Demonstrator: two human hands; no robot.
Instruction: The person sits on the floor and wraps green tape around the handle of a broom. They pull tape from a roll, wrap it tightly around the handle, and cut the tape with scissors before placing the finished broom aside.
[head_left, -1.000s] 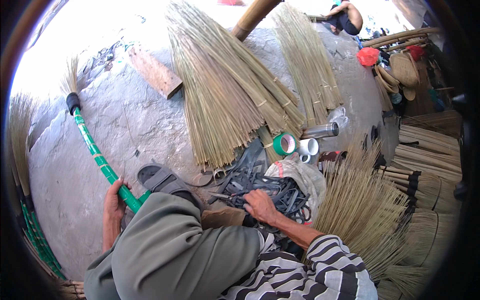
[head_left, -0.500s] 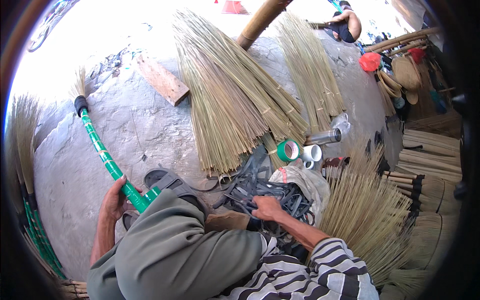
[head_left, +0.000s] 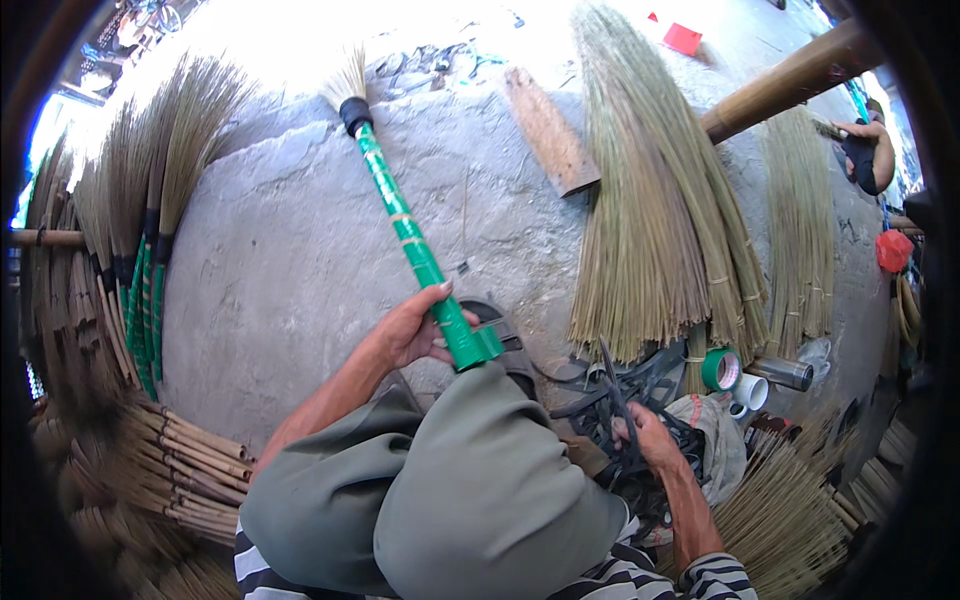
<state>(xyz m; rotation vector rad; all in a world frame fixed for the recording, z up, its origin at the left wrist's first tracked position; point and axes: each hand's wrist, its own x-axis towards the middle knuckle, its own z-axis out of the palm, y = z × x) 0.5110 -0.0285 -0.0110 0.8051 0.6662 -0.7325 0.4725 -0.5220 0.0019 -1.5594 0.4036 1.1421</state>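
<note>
My left hand (head_left: 415, 328) is closed around the lower end of a broom (head_left: 408, 232). Its handle is wrapped in shiny green tape, with a black band below the pale bristles, which point away from me. The handle's near end rests by my raised knee. To the right, my right hand (head_left: 650, 440) grips dark rubber strips (head_left: 617, 395) that stand up from its fingers. Below and around that hand lies a tangled heap of similar strips (head_left: 665, 365), beside a whitish sack (head_left: 722, 440).
Bundles of broom grass (head_left: 650, 230) lie ahead right, near a wooden plank (head_left: 548, 135) and a bamboo pole (head_left: 790, 80). Green tape (head_left: 720, 370), a white mug (head_left: 750, 392) and a metal cylinder (head_left: 782, 373) sit right. Brooms (head_left: 155, 200) and bamboo sticks (head_left: 190, 460) stand left. Another person (head_left: 870, 150) crouches far right.
The view has turned left, so the scene sits farther right. My right hand has come up from the heap with dark strips in its fingers. My left hand still holds the broom.
</note>
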